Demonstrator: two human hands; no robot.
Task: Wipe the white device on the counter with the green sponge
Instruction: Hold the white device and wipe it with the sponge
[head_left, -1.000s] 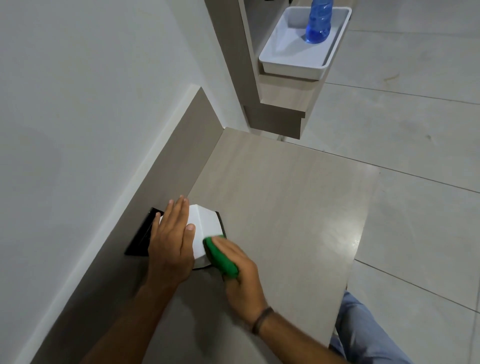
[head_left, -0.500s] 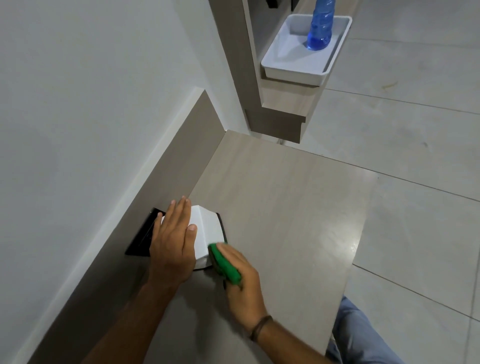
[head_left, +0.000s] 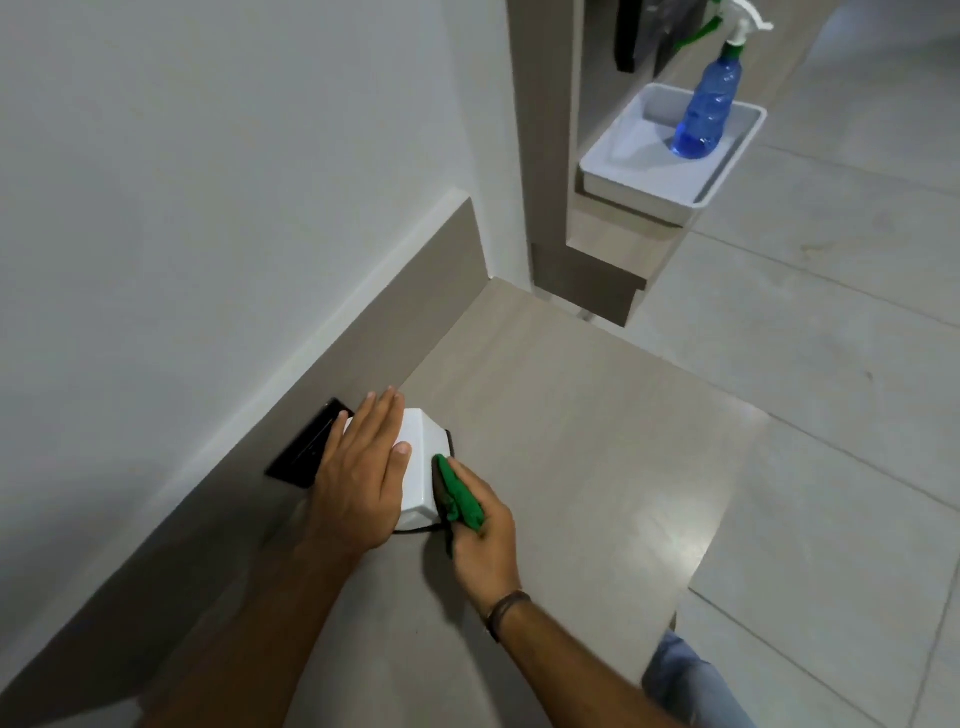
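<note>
Left hand (head_left: 358, 480) flat on top of the white device (head_left: 418, 467), fingers together and stretched out, palm pressing down. That looks like bracing, so the light casing doesn't skid under the rubbing. The device sits on the counter (head_left: 571, 467), tight to the low backsplash (head_left: 363, 353), with a black panel (head_left: 306, 452) just behind it at the wall.

On the other side, the right hand (head_left: 483, 540) has its fingers clamped round the green sponge (head_left: 460, 496), folded and pressed against the device's right-hand face. Side wall getting the treatment, then, while the top is covered by the bracing palm; by the look of it that top needs a pass too.

The counter is pale, wood-grained, bare apart from the device, with a soft glare near its outer edge. Beyond it, large grey floor tiles (head_left: 831, 364). Up on a shelf, well apart, a white tray (head_left: 623, 166) holds a blue spray bottle (head_left: 704, 114), standing upright.
</note>
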